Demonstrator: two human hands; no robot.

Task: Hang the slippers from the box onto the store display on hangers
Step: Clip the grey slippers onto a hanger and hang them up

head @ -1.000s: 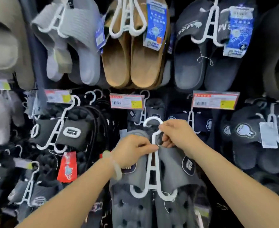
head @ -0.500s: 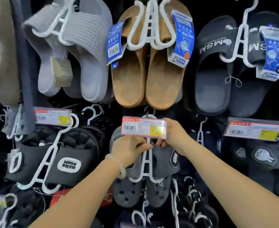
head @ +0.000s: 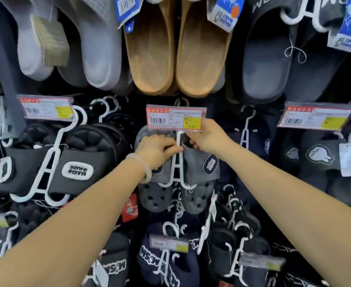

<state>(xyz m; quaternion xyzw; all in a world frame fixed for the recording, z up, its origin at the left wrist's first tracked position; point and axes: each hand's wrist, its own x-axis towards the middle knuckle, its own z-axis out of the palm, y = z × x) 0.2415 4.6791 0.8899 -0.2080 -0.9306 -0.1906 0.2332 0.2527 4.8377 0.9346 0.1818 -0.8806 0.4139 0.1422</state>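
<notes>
Head view: the hook of the white hanger [head: 177, 160] goes up behind the price tag [head: 175, 119], so feed it level onto the peg before letting go. Left hand [head: 157, 149] pinches the hanger neck; right hand [head: 208, 137] grips just below the tag. Grey slippers [head: 199, 179] hang beneath.

Take the price tag [head: 176, 119] as your mark: your hanger [head: 177, 162] with its slippers [head: 199, 175] hangs just below it. Your left hand [head: 157, 151] sits below-left of it, your right hand [head: 208, 136] below-right. Another pair of slippers [head: 176, 59] hangs above it.
</notes>
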